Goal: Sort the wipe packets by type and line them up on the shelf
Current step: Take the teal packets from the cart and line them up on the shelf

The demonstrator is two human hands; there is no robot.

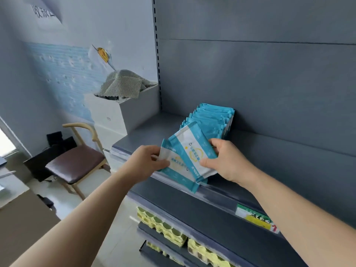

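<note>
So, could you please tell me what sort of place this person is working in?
Probably a small shop, or a mock-up of one: grey metal shelving with a slotted upright, a green and yellow price tag on its edge, and yellow packs stocked lower down.

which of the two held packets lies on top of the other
The packet that the right hand grips: it overlaps the other packet, held by the left hand.

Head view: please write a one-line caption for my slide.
Left hand and right hand hold overlapping wipe packets over the grey shelf, before a row of blue packets.
</note>
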